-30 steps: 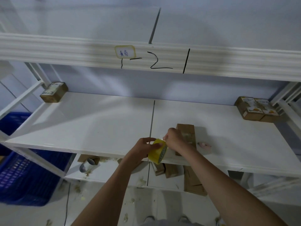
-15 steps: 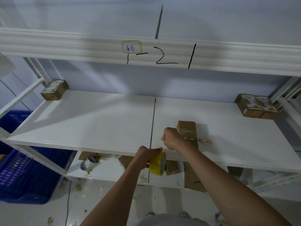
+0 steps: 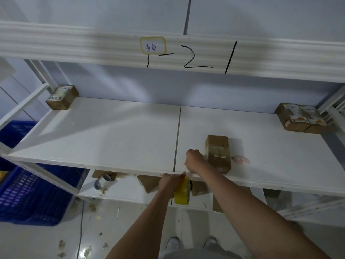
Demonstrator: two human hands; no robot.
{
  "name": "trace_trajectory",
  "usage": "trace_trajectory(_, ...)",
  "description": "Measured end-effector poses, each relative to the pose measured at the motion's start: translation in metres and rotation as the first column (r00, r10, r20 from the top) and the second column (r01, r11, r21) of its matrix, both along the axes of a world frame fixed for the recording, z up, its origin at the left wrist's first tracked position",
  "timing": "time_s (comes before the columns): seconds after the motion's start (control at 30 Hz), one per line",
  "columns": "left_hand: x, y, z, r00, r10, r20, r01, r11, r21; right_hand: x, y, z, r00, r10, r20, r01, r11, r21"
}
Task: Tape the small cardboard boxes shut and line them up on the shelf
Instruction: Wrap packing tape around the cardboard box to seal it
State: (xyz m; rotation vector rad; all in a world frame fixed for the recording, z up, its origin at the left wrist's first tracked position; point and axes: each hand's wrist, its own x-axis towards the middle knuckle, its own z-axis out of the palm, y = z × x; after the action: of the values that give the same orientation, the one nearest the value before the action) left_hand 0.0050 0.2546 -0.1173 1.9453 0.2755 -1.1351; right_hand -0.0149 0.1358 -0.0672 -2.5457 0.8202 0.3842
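A small brown cardboard box point(image 3: 218, 153) lies on the white shelf point(image 3: 115, 135) near its front edge, with tape across its top. My right hand point(image 3: 195, 160) sits just left of the box, fingers curled, pinching the free end of a clear tape strip. My left hand point(image 3: 170, 182) grips a yellow tape roll point(image 3: 182, 191) below the shelf's front edge. The strip runs between the two hands.
One taped box point(image 3: 62, 97) stands at the shelf's back left corner and two more boxes point(image 3: 300, 116) at the back right. A small pink object point(image 3: 241, 159) lies right of the box. Blue crates point(image 3: 33, 191) stand at left. More boxes and a cylinder point(image 3: 101, 181) sit on the lower shelf.
My left hand has pulled the tape roll down below the shelf edge, away from my right hand, drawing out a strip. The right hand stays beside the box.
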Motion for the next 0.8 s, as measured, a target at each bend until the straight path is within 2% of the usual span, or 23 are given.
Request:
trace_trajectory(0.33,-0.002,-0.004,-0.003,0.999,0.024,0.042,-0.024,1.000,0.008,0.000,-0.005,-0.013,0.997,-0.034,0.063,0.035,0.999,-0.024)
trace_trajectory(0.53,0.000,-0.005,-0.008,0.999,-0.009,0.043,0.009,1.000,0.015,0.004,-0.005,-0.007,0.992,-0.108,0.064,0.110,0.993,-0.042)
trace_trajectory(0.7,-0.003,-0.002,-0.004,0.984,-0.152,0.098,0.143,0.985,0.094,0.004,-0.013,-0.002,0.978,-0.188,0.092,0.190,0.982,-0.014)
trace_trajectory(0.8,0.001,0.001,0.006,0.921,-0.339,0.194,0.300,0.932,0.205,0.003,-0.020,-0.002,0.960,-0.217,0.176,0.216,0.976,0.022)
